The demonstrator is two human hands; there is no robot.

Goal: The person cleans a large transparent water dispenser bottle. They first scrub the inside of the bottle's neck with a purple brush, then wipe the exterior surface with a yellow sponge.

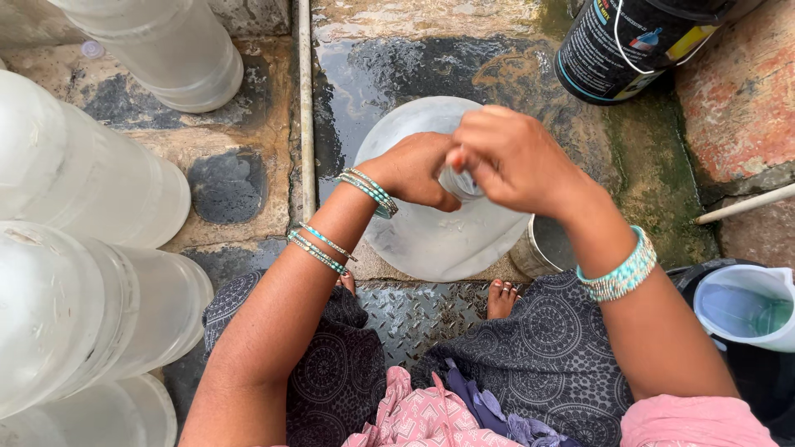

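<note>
Standing over a big clear jug [431, 240] on the wet stone floor [397, 66], the person works at its neck with both hands. Taking that jug as the landmark: well to its left lie several more clear jugs [74, 190] on their sides, stacked close together, and another one [178, 50] sits up and to the left. A thin pipe [305, 108] runs along the floor just left of the jug.

The left hand [414, 170] is curled about the left side of the neck, fingers closed on it. The right hand [517, 157] is bunched over the top, its fingers pinched around what looks like a small cap [458, 182]; the cap is mostly hidden, so whether it is tight, loose or half turned cannot be told. The capping or uncapping step looks to be in progress, not finished, since both hands are on the neck.

Bare feet [501, 298] rest on a metal plate just below the jug. Just right of the jug stands a steel cup [542, 248]; up and to the right a black bucket [629, 41]; far right a white pail [745, 306] with water.
</note>
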